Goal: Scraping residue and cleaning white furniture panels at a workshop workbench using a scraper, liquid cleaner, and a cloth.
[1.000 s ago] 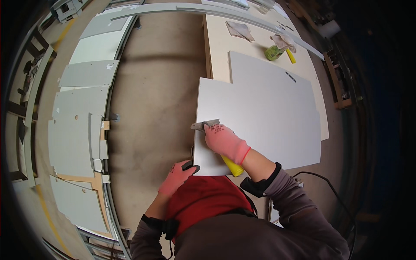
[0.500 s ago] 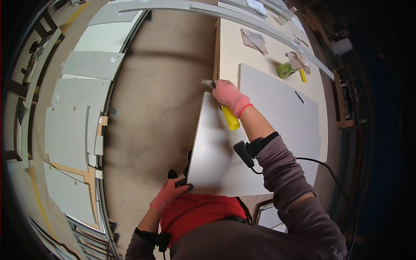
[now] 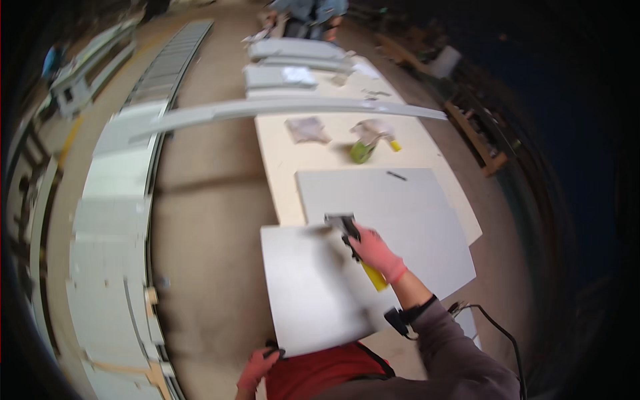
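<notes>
A pale grey-white panel (image 3: 297, 287) lies in front of me and overlaps the nearer part of a larger grey panel (image 3: 407, 220). At its near left corner my left hand (image 3: 255, 368), in a pink glove with dark fingertips, is closed on the edge. My right hand (image 3: 379, 253), gloved the same way, grips a hand tool (image 3: 375, 275) with a yellow handle and a dark, wide head. The tool's head hovers over or touches the panel near its far edge; I cannot tell which. Motion blur softens its details.
Cloths (image 3: 308, 129), a green spray bottle (image 3: 361, 153) and a dark strip (image 3: 397, 176) rest beyond on the cream table (image 3: 283, 187). A long grey strip (image 3: 293, 109) bridges to the panel-laden roller conveyor (image 3: 110, 250) at left. Another person (image 3: 307, 17) stands at the far end.
My view has tilted up, bringing the far end and another person into sight. The tool has moved from beyond the panel's far left corner rightward over the panels. My left hand stays on the near corner.
</notes>
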`<control>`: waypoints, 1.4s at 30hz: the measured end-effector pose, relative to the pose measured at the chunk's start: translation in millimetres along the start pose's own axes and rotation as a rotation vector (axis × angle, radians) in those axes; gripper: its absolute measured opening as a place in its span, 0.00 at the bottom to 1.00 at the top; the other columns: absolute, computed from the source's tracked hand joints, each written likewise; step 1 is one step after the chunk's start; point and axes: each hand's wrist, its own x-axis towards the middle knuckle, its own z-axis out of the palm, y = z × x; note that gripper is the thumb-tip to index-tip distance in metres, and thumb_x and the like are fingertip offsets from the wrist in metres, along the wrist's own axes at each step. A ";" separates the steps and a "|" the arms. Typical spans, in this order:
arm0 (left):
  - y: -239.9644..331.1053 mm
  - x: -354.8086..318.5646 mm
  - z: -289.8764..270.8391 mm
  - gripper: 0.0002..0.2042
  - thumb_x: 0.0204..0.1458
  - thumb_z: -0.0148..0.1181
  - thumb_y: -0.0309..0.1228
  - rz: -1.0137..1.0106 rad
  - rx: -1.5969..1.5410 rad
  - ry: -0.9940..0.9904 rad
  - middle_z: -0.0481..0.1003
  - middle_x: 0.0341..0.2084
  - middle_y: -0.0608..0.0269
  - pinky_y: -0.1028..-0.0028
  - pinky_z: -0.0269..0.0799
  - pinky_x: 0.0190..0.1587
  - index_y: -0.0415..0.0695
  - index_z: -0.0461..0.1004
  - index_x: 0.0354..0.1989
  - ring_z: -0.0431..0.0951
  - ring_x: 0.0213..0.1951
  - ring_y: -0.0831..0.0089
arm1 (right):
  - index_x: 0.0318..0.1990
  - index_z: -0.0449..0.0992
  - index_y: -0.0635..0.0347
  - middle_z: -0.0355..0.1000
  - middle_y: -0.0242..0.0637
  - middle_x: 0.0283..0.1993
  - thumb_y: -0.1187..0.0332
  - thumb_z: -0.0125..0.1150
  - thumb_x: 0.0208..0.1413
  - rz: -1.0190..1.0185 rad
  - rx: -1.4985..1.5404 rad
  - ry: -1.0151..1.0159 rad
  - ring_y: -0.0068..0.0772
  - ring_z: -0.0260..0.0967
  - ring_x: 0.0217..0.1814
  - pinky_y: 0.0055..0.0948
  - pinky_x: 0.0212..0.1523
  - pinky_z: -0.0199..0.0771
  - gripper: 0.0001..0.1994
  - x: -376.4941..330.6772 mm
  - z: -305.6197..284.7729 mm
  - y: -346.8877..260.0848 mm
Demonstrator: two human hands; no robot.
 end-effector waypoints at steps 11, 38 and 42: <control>50.2 4.3 -3.8 0.24 0.57 0.47 0.46 0.258 -0.093 0.225 0.74 0.41 0.50 0.71 0.68 0.47 0.34 0.68 0.49 0.74 0.42 0.65 | 0.47 0.68 0.60 0.68 0.32 0.28 0.70 0.60 0.47 0.321 0.518 0.371 0.21 0.64 0.22 0.24 0.22 0.69 0.18 -116.7 -167.2 195.4; 70.9 109.9 119.4 0.24 0.55 0.45 0.48 -0.169 0.332 1.459 0.77 0.32 0.50 0.64 0.69 0.42 0.37 0.75 0.40 0.76 0.36 0.57 | 0.56 0.63 0.57 0.59 0.42 0.57 0.66 0.62 0.42 0.150 -0.605 0.667 0.43 0.56 0.57 0.37 0.57 0.56 0.29 225.1 -318.1 502.9; 145.4 102.5 155.1 0.27 0.58 0.37 0.48 -0.183 0.351 1.405 0.75 0.35 0.45 0.61 0.68 0.45 0.35 0.75 0.37 0.74 0.40 0.50 | 0.60 0.56 0.63 0.50 0.57 0.63 0.60 0.71 0.34 -0.448 -0.416 0.523 0.58 0.44 0.66 0.45 0.65 0.43 0.43 248.8 -308.1 338.1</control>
